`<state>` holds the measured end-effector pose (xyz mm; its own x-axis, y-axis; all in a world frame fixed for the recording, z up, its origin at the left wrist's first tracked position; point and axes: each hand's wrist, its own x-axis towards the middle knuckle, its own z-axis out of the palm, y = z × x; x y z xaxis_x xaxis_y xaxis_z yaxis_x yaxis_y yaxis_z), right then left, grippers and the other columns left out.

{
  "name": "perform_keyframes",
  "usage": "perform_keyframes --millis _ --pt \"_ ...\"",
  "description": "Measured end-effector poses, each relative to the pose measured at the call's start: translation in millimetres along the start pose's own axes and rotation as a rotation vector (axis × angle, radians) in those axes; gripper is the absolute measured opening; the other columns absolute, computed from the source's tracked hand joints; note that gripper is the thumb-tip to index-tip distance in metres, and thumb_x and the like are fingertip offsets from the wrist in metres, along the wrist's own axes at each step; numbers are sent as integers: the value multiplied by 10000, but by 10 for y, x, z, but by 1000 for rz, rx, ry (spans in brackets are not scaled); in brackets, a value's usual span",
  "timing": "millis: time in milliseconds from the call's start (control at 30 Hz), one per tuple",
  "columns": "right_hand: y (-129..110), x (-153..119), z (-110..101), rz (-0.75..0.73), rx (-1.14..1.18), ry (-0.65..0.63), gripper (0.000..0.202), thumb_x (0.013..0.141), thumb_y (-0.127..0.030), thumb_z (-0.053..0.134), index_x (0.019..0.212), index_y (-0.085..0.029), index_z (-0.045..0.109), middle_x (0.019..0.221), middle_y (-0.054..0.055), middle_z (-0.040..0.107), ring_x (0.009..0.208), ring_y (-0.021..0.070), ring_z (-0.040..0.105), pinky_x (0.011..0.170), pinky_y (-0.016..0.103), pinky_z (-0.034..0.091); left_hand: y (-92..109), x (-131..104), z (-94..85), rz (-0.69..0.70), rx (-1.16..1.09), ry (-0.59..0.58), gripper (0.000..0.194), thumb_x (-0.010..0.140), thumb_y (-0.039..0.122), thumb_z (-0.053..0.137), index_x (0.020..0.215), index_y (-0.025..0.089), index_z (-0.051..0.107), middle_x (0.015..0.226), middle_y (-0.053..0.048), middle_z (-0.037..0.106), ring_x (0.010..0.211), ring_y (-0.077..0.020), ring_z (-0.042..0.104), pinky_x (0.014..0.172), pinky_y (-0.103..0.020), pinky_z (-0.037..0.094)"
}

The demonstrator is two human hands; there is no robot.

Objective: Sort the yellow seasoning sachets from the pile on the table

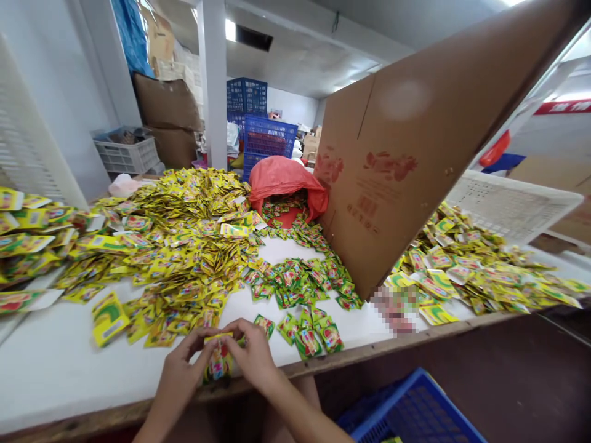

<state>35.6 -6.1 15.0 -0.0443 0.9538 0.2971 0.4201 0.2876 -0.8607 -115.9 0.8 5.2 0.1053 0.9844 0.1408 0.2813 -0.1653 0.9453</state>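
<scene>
At table edge [69, 369], left hand [182, 363] and right hand [252, 357] both pinching one small sachet stack [218, 360], uncountable yellow sachets [184, 246], green sachets [300, 277], one red bag [284, 178], one cardboard sheet [415, 154] blocking right side

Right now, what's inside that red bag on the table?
Small green and red packets show in the open mouth of the red bag and spill onto the white table. The plastic hides whatever lies deeper inside.

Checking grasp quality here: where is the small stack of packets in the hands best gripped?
By its top edge, pinched from both sides, as the left hand and right hand do: the packet stack is thin, flat and hangs upright past the table edge.
</scene>
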Motion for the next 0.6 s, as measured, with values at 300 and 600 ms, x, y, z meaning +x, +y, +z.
perform_keyframes --millis 300,600 --pt "26 -23 -10 -26 102 -2 139 824 -261 521 834 -192 641 776 2 649 733 123 575 678 211 427 -76 5 -25 4 -7 56 265 707 407 600 844 189 662 887 -39 687 879 -214 615 810 -308 484" --pt "-37 -133 -51 -20 221 85 157 799 -281 532 814 -201 666 800 31 670 779 167 603 722 264 466 -28 -99 -23 60 -57 -21 228 726 342 606 910 225 672 949 -33 686 917 -212 615 848 -323 483"
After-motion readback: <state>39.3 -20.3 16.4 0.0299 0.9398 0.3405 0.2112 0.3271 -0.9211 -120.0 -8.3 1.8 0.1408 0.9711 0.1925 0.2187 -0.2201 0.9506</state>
